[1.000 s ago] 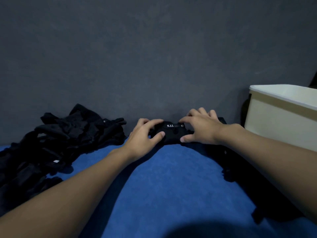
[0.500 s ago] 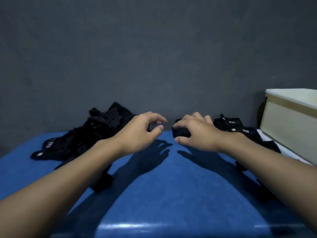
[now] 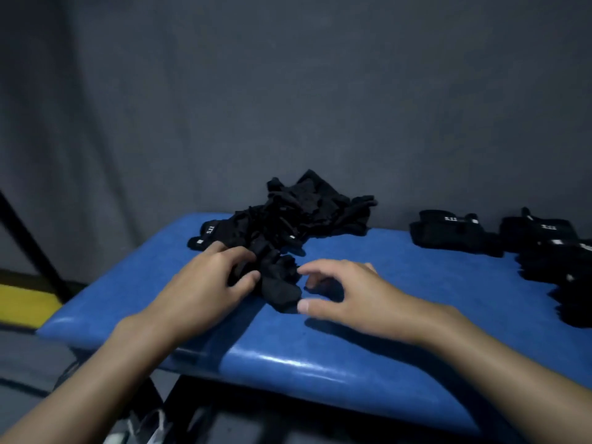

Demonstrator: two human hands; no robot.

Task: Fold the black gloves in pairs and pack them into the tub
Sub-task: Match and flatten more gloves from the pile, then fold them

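Heaped loose near the far left corner of the blue bench point(image 3: 320, 363), as unsorted stock: black gloves point(image 3: 298, 213). At the heap's near fringe, clamped between thumb and fingers of the left hand point(image 3: 205, 283), probably to pull it free for pairing: one glove point(image 3: 278, 288). Just beside, hovering with thumb and curled fingers apart, holding nothing, seemingly ready to assist: right hand point(image 3: 349, 298). Along the far right edge, parked for packing: folded pairs point(image 3: 448, 233). No tub in view.
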